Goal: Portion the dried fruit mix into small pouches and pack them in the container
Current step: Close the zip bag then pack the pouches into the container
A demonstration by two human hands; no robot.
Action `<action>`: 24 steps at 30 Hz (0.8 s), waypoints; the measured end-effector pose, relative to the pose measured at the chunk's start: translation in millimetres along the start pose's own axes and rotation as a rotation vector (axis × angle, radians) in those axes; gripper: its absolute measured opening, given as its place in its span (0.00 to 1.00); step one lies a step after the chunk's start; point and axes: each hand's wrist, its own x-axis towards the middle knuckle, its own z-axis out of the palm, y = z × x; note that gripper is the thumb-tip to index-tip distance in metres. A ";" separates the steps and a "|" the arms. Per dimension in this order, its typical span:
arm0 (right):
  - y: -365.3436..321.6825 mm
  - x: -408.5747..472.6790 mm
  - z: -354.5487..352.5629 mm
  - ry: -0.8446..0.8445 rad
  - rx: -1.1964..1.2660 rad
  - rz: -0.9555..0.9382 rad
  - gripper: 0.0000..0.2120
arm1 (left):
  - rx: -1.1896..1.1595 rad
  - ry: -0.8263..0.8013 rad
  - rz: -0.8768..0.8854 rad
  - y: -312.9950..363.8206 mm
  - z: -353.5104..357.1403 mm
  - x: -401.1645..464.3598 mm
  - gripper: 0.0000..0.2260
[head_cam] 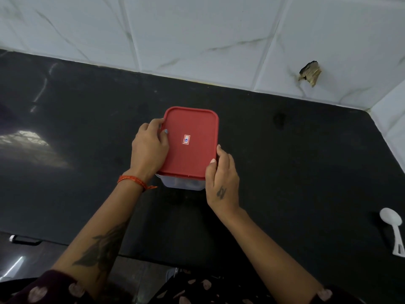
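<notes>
A clear plastic container (182, 183) stands on the black counter (285, 172), closed by a red lid (192, 137) with a small sticker in its middle. My left hand (149, 148) grips the lid's left edge, thumb on top and fingers curled over the rim. My right hand (221, 178) holds the lid's near right corner, thumb on the top edge and fingers down the side. The container's contents show only as dark shapes through its front wall. No pouches or fruit mix are visible outside it.
A white plastic spoon (393, 229) lies at the counter's right edge. A white tiled wall (197, 40) runs behind, with a broken hole (311, 72) at the right. A drawer handle (24, 240) sits below the counter's front edge at left.
</notes>
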 end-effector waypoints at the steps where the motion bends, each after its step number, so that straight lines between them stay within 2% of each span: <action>1: 0.4 1.2 -4.3 -0.049 -0.003 0.017 0.22 | 0.027 -0.011 0.007 0.4 -1.4 0.9 0.16; 3: -0.7 7.5 -15.1 -0.122 0.033 0.096 0.22 | 0.099 -0.052 0.013 0.9 -5.3 5.3 0.16; 6: -7.4 34.6 -23.9 -0.094 0.112 0.189 0.23 | 0.147 -0.086 0.006 5.5 -10.2 17.1 0.17; 9: -12.4 71.5 -16.9 -0.110 0.112 0.195 0.23 | 0.141 -0.104 0.013 13.5 -6.6 33.2 0.18; 13: -7.0 109.8 1.9 -0.199 0.084 0.319 0.19 | 0.097 -0.156 -0.015 16.0 9.4 56.3 0.18; 17: -3.9 118.0 15.0 -0.141 0.107 0.436 0.16 | 0.085 -0.139 -0.007 12.2 18.4 63.6 0.15; 24: -1.9 117.6 20.5 -0.084 0.114 0.392 0.11 | -0.002 -0.111 -0.038 11.0 19.1 67.6 0.14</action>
